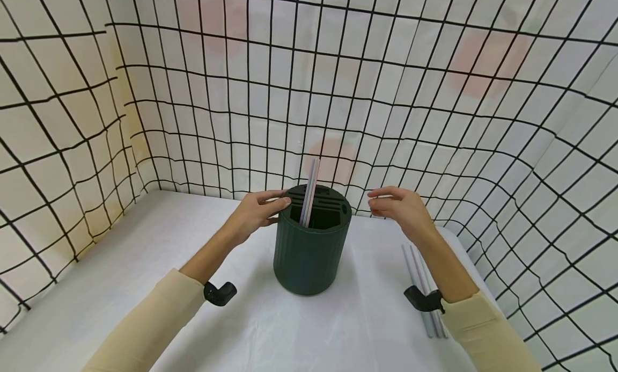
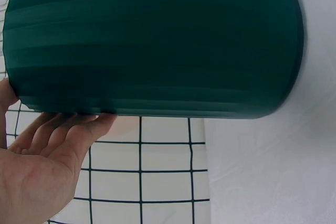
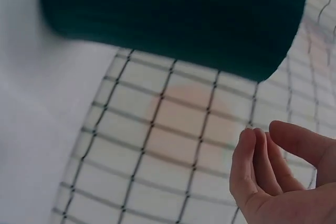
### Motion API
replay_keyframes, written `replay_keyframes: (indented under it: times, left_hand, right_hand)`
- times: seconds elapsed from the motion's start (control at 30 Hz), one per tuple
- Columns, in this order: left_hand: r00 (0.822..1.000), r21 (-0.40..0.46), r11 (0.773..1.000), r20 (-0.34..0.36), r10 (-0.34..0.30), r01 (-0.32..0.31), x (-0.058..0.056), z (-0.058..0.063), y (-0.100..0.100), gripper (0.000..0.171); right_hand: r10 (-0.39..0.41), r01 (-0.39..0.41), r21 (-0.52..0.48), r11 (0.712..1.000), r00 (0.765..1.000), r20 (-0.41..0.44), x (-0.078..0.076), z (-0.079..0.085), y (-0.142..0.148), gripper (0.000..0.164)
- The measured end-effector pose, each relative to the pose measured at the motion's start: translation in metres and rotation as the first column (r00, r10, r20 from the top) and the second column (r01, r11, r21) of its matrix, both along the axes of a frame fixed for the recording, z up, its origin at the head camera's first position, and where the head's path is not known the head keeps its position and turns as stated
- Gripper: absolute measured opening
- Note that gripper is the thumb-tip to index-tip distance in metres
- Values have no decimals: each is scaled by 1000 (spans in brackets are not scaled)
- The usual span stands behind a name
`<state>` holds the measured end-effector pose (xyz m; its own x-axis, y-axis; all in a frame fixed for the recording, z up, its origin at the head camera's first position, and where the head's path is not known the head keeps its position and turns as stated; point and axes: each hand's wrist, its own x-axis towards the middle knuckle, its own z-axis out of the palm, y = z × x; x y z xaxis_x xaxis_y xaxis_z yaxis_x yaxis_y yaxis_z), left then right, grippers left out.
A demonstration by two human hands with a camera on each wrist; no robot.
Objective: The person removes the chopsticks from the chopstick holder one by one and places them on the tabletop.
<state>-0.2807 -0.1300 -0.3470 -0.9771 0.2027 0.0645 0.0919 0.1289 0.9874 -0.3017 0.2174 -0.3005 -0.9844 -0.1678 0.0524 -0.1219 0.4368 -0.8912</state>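
Note:
A dark green, round holder with a slotted top stands upright on the white table. A few long, thin, pale sticks lean in its large front opening, their kind too small to tell. My left hand touches the holder at its upper left, thumb at the rim and fingertips against the side wall; the left wrist view shows these fingers lightly bent. To the right of the holder and apart from it, my right hand hangs in the air with loosely curved fingers. Nothing shows between its thumb and fingers.
More long, thin, pale sticks lie on the table at the right, partly under my right forearm. Black wire mesh in front of white sheeting surrounds the table at the back and both sides. A black band sits on each wrist.

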Motion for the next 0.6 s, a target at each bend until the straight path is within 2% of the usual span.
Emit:
replay_keyframes:
  times: [0.13, 0.27, 0.4, 0.6]
  left_hand:
    - [1000, 6, 1000, 6, -4, 4, 0, 0, 0, 56]
    - [1000, 9, 1000, -2, -3, 3, 0, 0, -1, 56]
    - [1000, 12, 1000, -6, -6, 6, 1, 0, -2, 55]
    - [1000, 31, 999, -7, -18, 19, -3, -1, -1, 54]
  right_hand:
    - [91, -90, 18, 996, 995, -50, 6, 19, -29, 35]
    - [167, -168, -11, 986, 983, -71, 9, 29, -55, 35]
    - [210, -214, -50, 976, 975, -79, 11, 30, -75, 34]
    - [229, -232, -42, 972, 971, -67, 15, 24, -95, 29]
